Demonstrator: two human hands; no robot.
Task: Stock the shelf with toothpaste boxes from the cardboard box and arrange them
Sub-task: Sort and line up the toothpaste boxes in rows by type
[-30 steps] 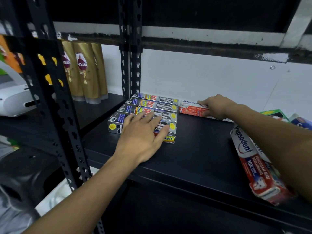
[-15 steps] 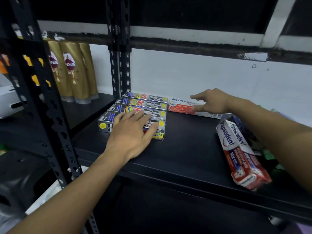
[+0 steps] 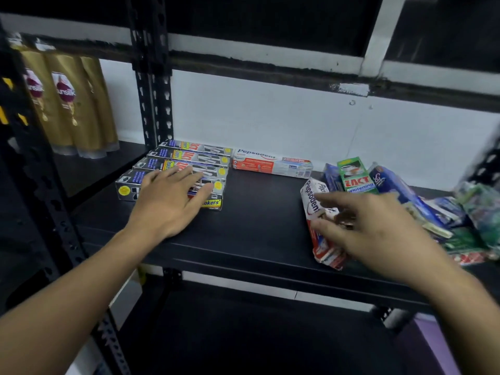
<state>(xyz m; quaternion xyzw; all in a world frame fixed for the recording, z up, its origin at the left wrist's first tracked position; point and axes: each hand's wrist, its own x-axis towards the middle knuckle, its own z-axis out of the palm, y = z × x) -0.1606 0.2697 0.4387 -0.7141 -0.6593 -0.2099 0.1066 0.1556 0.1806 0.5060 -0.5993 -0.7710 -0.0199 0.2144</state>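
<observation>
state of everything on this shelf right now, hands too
left hand: open, flat on dark zact boxes
dark zact boxes: four lying flat in a row
back pepsodent box: flat, beside that row
front pepsodent box: tilted, at the pile's edge
right hand: open, reaching over it, no grip
green zact box: propped up in pile
shampoo bottles: upright

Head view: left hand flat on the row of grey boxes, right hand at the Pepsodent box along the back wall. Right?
One slip. The head view shows the right hand at the tilted Pepsodent box at the front of the loose pile on the right; the Pepsodent box along the back wall lies untouched. The left hand does lie flat on the grey boxes.
</observation>
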